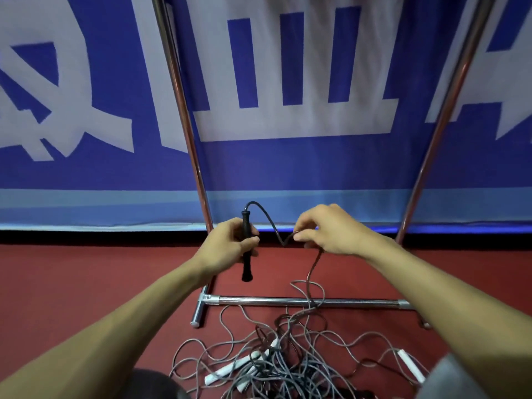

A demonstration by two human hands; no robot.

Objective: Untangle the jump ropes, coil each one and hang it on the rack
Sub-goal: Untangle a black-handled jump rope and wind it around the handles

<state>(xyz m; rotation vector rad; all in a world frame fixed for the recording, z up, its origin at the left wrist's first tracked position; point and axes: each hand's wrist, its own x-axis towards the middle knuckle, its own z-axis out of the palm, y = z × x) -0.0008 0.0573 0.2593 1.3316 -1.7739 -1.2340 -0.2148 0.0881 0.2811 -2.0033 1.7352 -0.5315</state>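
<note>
The left hand is clenched round the middle of 1 black handle, whose long axis stands close to upright with the cord end uppermost. The cord leaves the top of the handle, arcs to the right and dips into the right hand. That hand pinches it between thumb and fingertips, near the left hand. Below the pinch the cord drops, crosses the rack's bottom bar and runs into the tangle on the floor, on the person's side of the bar. At least 2 white handles lie in that heap. Judgement: the rest of this rope lies below the right hand and towards the person, so that hand is better placed to draw length upward. Snagging in the heap is likely.
</note>
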